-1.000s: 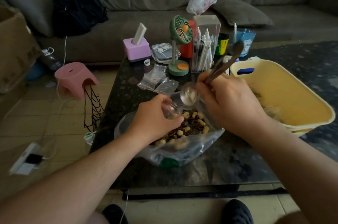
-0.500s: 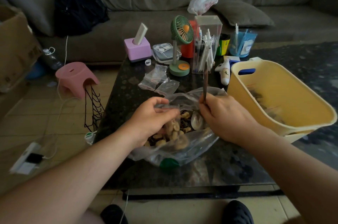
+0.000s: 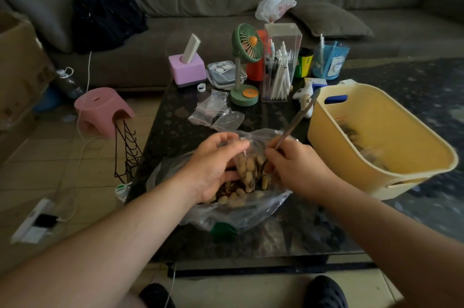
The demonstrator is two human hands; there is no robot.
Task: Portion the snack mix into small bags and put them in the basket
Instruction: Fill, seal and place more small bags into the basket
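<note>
Right now we are holding a small bag (image 3: pixel 247 169) pinched in our left hand (image 3: pixel 213 167), over the big bag of snack mix (image 3: pixel 233 197) at the near middle of the worktop (image 3: pixel 175 116). Our right hand (image 3: pixel 296 169) is gripping a spoon (image 3: pixel 293 124). Pieces are likely spilling if the small bag's mouth sags. The basket (image 3: pixel 376 137) is waiting at right.
</note>
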